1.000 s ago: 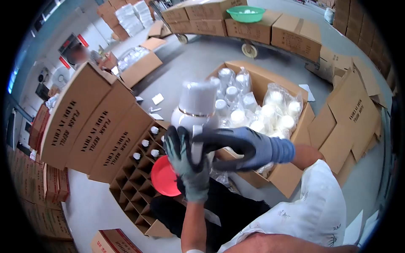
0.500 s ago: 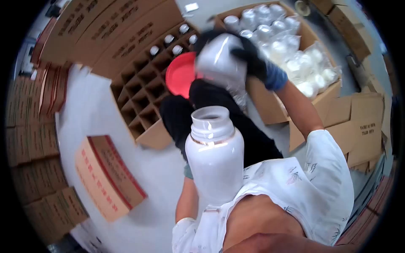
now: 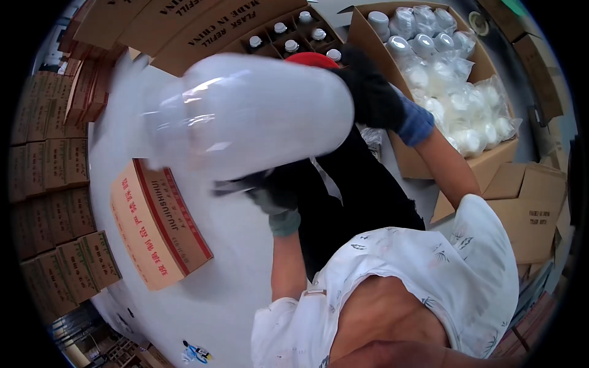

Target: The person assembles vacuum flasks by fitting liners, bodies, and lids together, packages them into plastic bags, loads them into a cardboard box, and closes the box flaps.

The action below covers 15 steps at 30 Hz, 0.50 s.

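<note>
Glossy white bulbous flask point(image 3: 270, 113) with a thin gold-toned band: aloft, left of the open brown cardboard carton of bagged white caps point(image 3: 408, 162), the reference for all places here. Lies nearly on its side, rounded base toward that carton, blurred neck end away.

Right hand, in a black-palmed, blue-grey knitted glove point(image 3: 371, 92): just left of the carton; grip appears to grasp the flask's base end.

Left hand, in a dark-fingered, grey-green glove point(image 3: 273, 193): farther left of the carton, under the flask; cannot tell whether its grip holds or merely supports.

Change: half a second ago the flask stood upright, open mouth up; now tipped over sideways. Judged meaning: it is mid-turn in handling, its footing dependent on the hands.

Edges and room: the carton's left wall runs close to the right forearm. Divided brown carton of capped bottles point(image 3: 211, 21) and round red plastic dish point(image 3: 316, 59): left of the carton, beyond the flask. Pale grey floor point(image 3: 227, 270): well left, bordered by a red-printed tan carton point(image 3: 159, 227).
</note>
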{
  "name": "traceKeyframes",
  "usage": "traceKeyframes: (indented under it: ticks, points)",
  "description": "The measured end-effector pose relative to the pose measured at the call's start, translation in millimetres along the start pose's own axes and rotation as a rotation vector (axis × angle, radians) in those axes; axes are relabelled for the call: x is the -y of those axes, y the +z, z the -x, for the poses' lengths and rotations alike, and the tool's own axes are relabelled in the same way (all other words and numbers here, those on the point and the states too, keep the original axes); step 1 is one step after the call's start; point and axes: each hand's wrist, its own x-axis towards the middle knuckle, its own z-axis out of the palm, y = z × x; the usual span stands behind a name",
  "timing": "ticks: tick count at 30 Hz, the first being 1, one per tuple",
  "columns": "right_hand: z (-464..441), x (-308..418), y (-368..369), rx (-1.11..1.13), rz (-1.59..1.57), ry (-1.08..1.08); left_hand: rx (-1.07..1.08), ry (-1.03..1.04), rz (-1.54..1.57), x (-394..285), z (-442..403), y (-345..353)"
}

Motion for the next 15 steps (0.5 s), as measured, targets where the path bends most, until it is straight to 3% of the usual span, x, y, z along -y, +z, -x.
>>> traceKeyframes:
  ticks: [1, 4, 5, 6, 8, 10, 11, 12, 14, 15]
  points:
    - [5, 9, -8, -0.165, -0.635, 0.146, 0.126, 0.070, 0.004, 1, 3, -1]
    - [16, -4, -33, -0.206, -1.261, 0.258, 0.647, 0.071, 0.170, 13, -1, -19]
    - [8, -1, -63, -0.158, -1.302, 0.307, 0.781, -0.004, 0.258, 20, -4, -25]
    - [4, 2, -77, -0.100, -1.349, 0.361, 0.830, -0.262, 0.421, 30, -3, -28]
    - [-7, 29, -85, 0.054, -0.724, -0.109, 0.595, -0.615, 0.674, 13, -10, -22]
    - [13, 64, -44, 0.134, -0.802, -0.257, 0.332, -0.872, 1.051, -3, -17, -4]
    - [27, 79, -34, 0.126, -0.770, -0.245, 0.494, -0.842, 0.900, 29, 12, -2]
    - [36, 88, -30, 0.118, -0.736, -0.233, 0.699, -0.626, 0.412, 52, 38, -10]
    - [42, 64, -42, 0.190, -0.930, -0.212, 0.747, -0.647, 0.626, 16, 7, -11]
    - [52, 46, -39, 0.149, -0.945, -0.117, 0.668, -0.627, 0.621, 27, 16, -17]
